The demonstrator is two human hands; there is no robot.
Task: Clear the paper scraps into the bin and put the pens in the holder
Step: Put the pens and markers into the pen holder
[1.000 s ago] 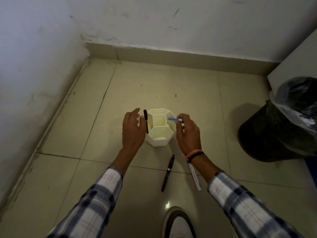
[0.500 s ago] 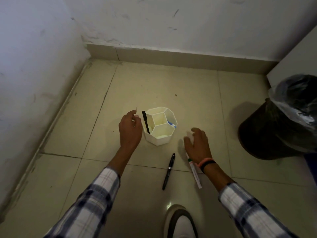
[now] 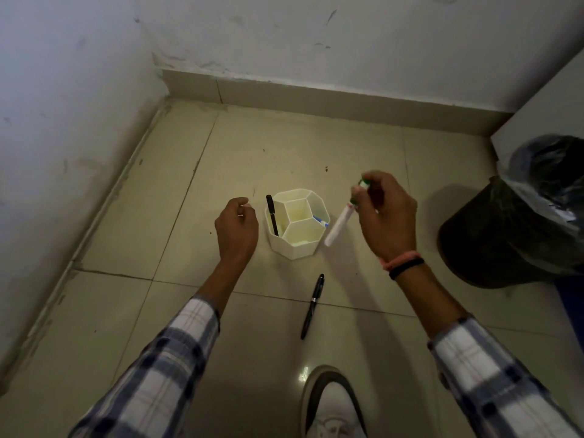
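Pale floor tiles met two scuffed walls in a corner, and the white holder [image 3: 297, 223] stood on them, a black pen [image 3: 272, 214] and a blue pen [image 3: 320, 220] already inside. Just right of it the right hand [image 3: 386, 216] pinched a white marker [image 3: 340, 219] near its green cap, tip hanging beside the rim. Left of the holder the left hand [image 3: 237, 228] hovered loosely curled, empty. Another black pen [image 3: 312, 306] lay on the floor nearer the person. Light, stiff, probably slick; mid-barrel grips suit. Open floor all round, the bin [image 3: 518, 235] far right
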